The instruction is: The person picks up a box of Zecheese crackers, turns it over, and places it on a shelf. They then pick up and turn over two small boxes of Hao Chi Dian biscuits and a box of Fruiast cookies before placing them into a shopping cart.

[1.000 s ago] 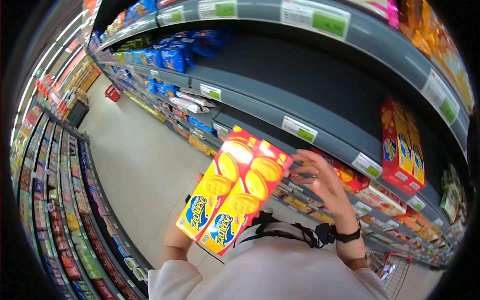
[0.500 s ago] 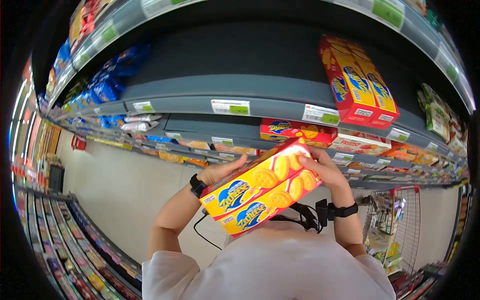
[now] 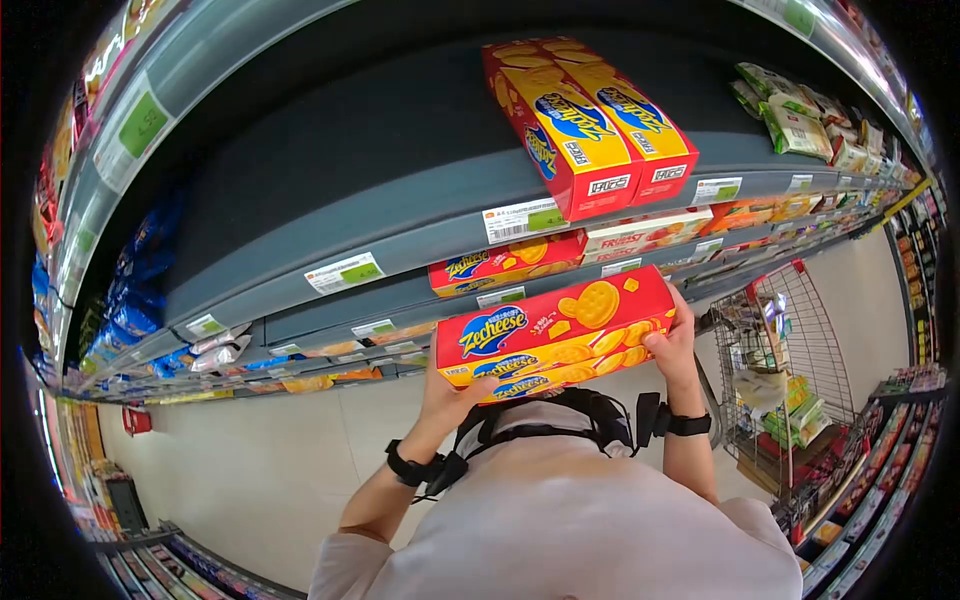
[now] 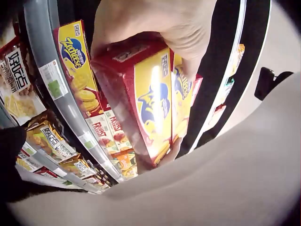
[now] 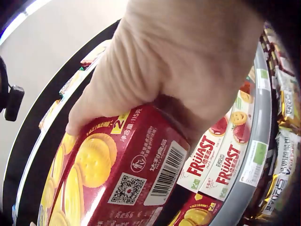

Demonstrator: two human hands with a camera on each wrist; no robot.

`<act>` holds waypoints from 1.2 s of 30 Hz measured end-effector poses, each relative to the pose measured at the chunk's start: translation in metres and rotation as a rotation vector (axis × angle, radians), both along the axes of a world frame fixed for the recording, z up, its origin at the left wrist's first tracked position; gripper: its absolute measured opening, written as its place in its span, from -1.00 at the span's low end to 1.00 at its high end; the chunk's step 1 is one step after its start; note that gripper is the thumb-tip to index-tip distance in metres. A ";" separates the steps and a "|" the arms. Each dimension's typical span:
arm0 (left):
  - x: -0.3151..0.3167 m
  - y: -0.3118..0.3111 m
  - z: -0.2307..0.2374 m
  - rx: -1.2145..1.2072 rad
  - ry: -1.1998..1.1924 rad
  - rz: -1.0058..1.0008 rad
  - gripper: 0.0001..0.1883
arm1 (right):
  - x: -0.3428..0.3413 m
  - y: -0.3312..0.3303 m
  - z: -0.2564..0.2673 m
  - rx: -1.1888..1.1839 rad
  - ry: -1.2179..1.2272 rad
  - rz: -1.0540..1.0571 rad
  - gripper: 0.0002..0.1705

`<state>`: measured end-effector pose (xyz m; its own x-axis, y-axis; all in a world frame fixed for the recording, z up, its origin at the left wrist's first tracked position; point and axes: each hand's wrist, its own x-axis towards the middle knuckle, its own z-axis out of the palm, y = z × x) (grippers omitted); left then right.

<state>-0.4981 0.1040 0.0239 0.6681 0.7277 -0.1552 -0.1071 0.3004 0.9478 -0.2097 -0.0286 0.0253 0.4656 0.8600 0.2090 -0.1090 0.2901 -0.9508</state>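
Note:
Two red-and-yellow Zecheese cracker boxes [image 3: 560, 325], stacked together, are held in front of the shirt, below the shelf edge. At their left end the left hand [image 3: 452, 402] grips them, its thumb on the yellow faces. The right hand [image 3: 678, 345] holds the opposite end, thumb in front. In the left wrist view the left hand [image 4: 160, 23] wraps over the end of the boxes [image 4: 150, 101]. A barcode and QR code show on the box [image 5: 141, 174] under the right hand [image 5: 174, 61] in the right wrist view.
Two matching cracker boxes [image 3: 600, 125] lie side by side on the upper shelf [image 3: 330, 225]. Below are another Zecheese box [image 3: 510, 262] and white Fruiast boxes [image 3: 645, 235]. Green snack packs [image 3: 795, 125] sit to the right, blue bags [image 3: 130, 315] left. A loaded shopping cart [image 3: 775, 370] stands at right.
The right hand has come from open beside the boxes to gripping their end. Both boxes have turned from steeply tilted to nearly level. The view has swung right along the shelf.

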 end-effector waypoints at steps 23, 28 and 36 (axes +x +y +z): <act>-0.009 0.045 0.002 -0.124 0.190 0.259 -0.49 | -0.014 0.031 0.000 -0.471 0.096 0.410 0.00; -0.021 0.061 0.004 0.048 0.082 0.069 -0.24 | -0.011 0.035 0.022 -0.331 -0.037 0.343 -0.07; -0.020 0.083 0.007 0.196 0.067 -0.015 -0.22 | -0.007 0.034 0.027 -0.261 -0.164 0.292 0.12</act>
<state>-0.5185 0.1872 0.0308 0.6723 0.7382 -0.0561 -0.0386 0.1106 0.9931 -0.2171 0.0056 0.0520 0.1730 0.9848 0.0179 0.0083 0.0167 -0.9998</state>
